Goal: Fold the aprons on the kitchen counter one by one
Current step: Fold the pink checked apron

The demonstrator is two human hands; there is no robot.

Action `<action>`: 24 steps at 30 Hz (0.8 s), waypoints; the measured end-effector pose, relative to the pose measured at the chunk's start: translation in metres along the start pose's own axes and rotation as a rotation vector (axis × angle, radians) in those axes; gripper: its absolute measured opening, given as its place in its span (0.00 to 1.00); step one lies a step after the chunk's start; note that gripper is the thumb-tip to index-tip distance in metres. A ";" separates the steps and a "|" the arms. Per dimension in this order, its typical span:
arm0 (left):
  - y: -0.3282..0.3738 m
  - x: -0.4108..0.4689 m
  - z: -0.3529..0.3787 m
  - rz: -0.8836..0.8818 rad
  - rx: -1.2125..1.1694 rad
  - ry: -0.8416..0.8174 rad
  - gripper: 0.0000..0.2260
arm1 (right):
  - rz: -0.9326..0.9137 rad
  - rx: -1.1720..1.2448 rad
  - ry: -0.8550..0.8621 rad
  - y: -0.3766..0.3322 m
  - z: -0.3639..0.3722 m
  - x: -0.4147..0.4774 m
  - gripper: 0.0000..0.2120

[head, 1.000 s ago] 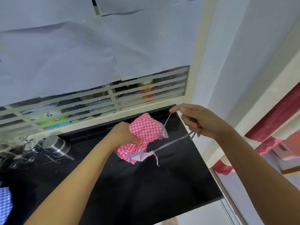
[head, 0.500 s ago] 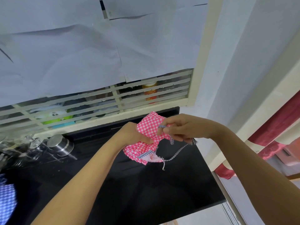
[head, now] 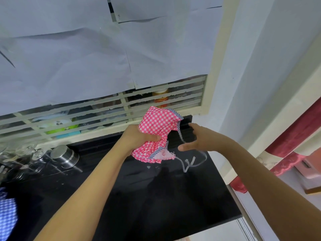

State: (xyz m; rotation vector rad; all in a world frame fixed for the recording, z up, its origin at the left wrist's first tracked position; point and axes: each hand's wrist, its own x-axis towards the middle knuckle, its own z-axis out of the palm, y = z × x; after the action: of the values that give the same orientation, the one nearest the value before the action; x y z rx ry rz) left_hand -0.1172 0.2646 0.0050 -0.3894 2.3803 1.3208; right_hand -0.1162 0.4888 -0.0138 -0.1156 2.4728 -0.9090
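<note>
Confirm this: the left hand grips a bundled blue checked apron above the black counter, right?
Not quite. The apron that the left hand grips is pink checked, not blue. The head view shows it bundled above the black counter.

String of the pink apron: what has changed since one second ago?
The right hand brought the string in to the apron, then drew back; the string, taut before, now hangs slack. Whether the hand grips it now is unclear. The left hand kept gripping the apron.

Right hand [head: 199, 140] has opened, letting the strap [head: 184, 165] swing loose.
</note>
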 end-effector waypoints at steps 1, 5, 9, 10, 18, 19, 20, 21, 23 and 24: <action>0.002 -0.001 0.000 0.016 -0.001 -0.003 0.32 | -0.026 0.053 0.012 -0.002 0.003 0.002 0.47; 0.009 -0.003 -0.002 0.067 0.003 -0.011 0.31 | -0.250 0.341 0.090 -0.015 0.011 0.002 0.11; 0.009 0.002 -0.004 0.042 -0.089 0.029 0.30 | -0.211 -0.135 0.283 -0.024 0.027 -0.002 0.05; 0.010 0.005 -0.003 0.049 -0.027 0.048 0.28 | -0.205 -0.346 0.308 -0.029 0.032 -0.002 0.09; 0.010 -0.002 0.015 0.469 0.557 -0.136 0.11 | -0.391 -0.402 0.021 -0.072 0.006 -0.026 0.13; 0.009 -0.006 0.013 0.481 0.474 -0.231 0.14 | -0.385 -0.368 -0.020 -0.070 0.002 -0.028 0.13; 0.008 -0.008 0.011 0.474 0.398 -0.331 0.15 | -0.425 -0.366 -0.061 -0.068 -0.001 -0.026 0.12; 0.006 -0.009 0.010 0.470 0.339 -0.414 0.15 | -0.460 -0.405 -0.093 -0.065 -0.001 -0.024 0.11; 0.003 -0.009 0.011 0.485 0.274 -0.465 0.15 | -0.467 -0.443 -0.127 -0.065 -0.001 -0.022 0.10; 0.001 -0.009 0.014 0.488 0.264 -0.444 0.15 | -0.479 -0.444 -0.134 -0.063 -0.001 -0.020 0.10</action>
State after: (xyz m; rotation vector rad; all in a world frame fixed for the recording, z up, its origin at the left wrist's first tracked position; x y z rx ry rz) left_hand -0.1067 0.2771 0.0034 0.5391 2.2819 1.0998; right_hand -0.1043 0.4453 0.0348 -0.9188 2.5177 -0.4824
